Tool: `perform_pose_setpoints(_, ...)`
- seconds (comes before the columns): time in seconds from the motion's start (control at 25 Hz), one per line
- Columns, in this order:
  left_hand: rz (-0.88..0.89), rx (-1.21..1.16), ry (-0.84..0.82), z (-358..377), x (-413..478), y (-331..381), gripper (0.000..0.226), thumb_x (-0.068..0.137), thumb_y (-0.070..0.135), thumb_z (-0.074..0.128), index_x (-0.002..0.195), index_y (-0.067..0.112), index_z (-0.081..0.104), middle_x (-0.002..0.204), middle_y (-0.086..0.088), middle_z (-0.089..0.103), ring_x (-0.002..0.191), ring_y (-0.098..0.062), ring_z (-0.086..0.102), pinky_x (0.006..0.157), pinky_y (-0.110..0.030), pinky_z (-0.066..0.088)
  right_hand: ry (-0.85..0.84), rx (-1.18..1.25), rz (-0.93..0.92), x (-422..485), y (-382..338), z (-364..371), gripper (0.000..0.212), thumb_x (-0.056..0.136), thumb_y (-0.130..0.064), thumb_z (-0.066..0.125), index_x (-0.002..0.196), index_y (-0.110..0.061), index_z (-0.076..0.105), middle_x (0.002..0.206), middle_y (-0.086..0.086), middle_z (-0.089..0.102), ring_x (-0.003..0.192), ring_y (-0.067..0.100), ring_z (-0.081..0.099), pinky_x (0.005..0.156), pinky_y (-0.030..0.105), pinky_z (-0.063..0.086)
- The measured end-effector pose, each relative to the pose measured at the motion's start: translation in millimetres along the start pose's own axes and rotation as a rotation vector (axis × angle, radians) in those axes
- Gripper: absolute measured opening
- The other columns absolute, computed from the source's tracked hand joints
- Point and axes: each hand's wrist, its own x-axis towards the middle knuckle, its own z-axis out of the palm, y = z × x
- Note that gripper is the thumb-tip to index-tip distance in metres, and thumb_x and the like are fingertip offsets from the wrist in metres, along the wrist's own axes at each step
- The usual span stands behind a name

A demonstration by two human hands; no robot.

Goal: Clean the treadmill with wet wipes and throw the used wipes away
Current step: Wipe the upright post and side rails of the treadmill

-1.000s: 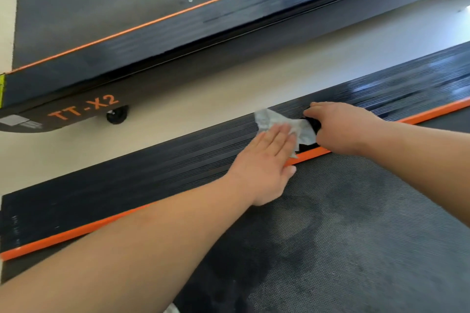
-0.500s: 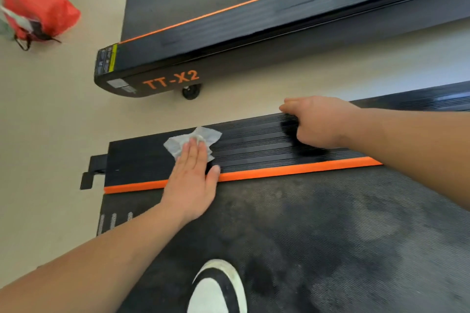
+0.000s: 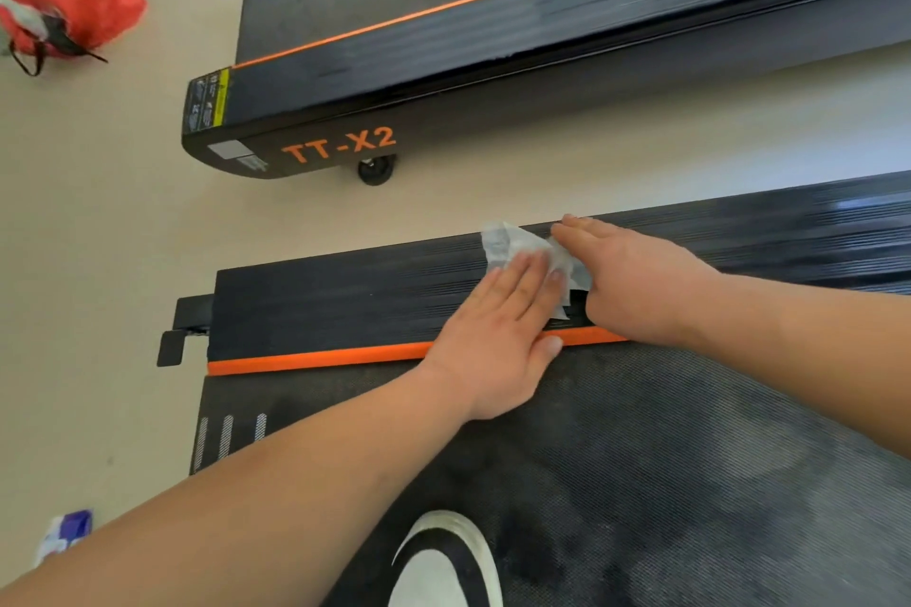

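- My left hand (image 3: 498,330): fingers straight and flat, pressing the wipe (image 3: 508,244) onto the treadmill's ribbed rail (image 3: 345,306).
- My right hand (image 3: 636,281): likewise flat and unclenched, resting on the rail with its fingers touching the wipe's right edge; it grasps nothing.
- Step, as I judge it: wiping the rail; the belt (image 3: 641,483) looks smudged and not yet cleaned.
- Next move: I slide the wipe along the ribs under even pressure. Disposal comes later, perhaps in the red bag (image 3: 64,0).
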Motion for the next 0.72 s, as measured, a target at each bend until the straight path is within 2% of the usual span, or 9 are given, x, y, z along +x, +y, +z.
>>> perform_pose_setpoints(0.08,-0.13,-0.01,0.0,8,-24,-23,0.071,0.107,0.054,0.014,0.159,0.022,-0.021,0.165,0.001,-0.031,0.149,-0.012,-0.035,0.127,-0.04,-0.008,0.001,-0.02,-0.032,11,-11,1,0.078,0.09,-0.01,0.047,0.16,-0.028,0.019,0.17,-0.011,0.009,0.156,0.007,0.009,0.123,0.038,0.027)
perform_pose_setpoints(0.2,-0.391,-0.124,-0.001,18,-69,-65,0.072,0.106,0.057,0.013,0.158,0.025,-0.025,0.162,0.005,-0.036,0.147,-0.008,-0.037,0.126,-0.037,-0.012,-0.016,-0.059,-0.116,36,-40,5,0.079,0.09,-0.008,0.045,0.161,-0.03,0.019,0.17,-0.012,0.009,0.155,0.005,0.009,0.124,0.036,0.025)
perform_pose_setpoints(0.32,-0.68,-0.197,0.002,29,-111,-105,0.074,0.104,0.058,0.012,0.157,0.021,-0.025,0.163,0.001,-0.035,0.149,-0.013,-0.033,0.128,-0.042,-0.005,-0.044,-0.1,-0.214,60,-81,12,0.077,0.091,-0.011,0.046,0.161,-0.031,0.02,0.17,-0.012,0.009,0.155,0.006,0.008,0.124,0.039,0.025)
perform_pose_setpoints(0.4,-0.792,-0.217,-0.048,29,-122,-109,0.077,0.103,0.061,0.009,0.157,0.018,-0.025,0.164,-0.004,-0.034,0.15,-0.018,-0.032,0.127,-0.045,-0.003,-0.071,-0.116,-0.274,73,-110,17,0.074,0.092,-0.014,0.048,0.16,-0.03,0.023,0.17,-0.01,0.012,0.156,0.008,0.009,0.123,0.043,0.028)
perform_pose_setpoints(0.56,-0.744,-0.105,-0.091,18,-113,-98,0.085,0.1,0.065,0.004,0.158,0.008,-0.018,0.164,-0.012,-0.029,0.15,-0.026,-0.033,0.126,-0.048,-0.008,-0.149,-0.171,-0.319,95,-157,34,0.071,0.093,-0.016,0.049,0.159,-0.026,0.026,0.17,-0.007,0.012,0.156,0.012,0.009,0.12,0.048,0.032)
perform_pose_setpoints(0.72,-0.633,-0.22,-0.063,26,-120,-139,0.083,0.1,0.064,0.01,0.158,0.016,-0.022,0.163,-0.009,-0.035,0.148,-0.022,-0.038,0.126,-0.046,-0.01,-0.201,-0.305,-0.276,106,-177,42,0.065,0.096,-0.025,0.045,0.159,-0.024,0.026,0.169,-0.007,0.011,0.156,0.014,0.012,0.113,0.05,0.042)
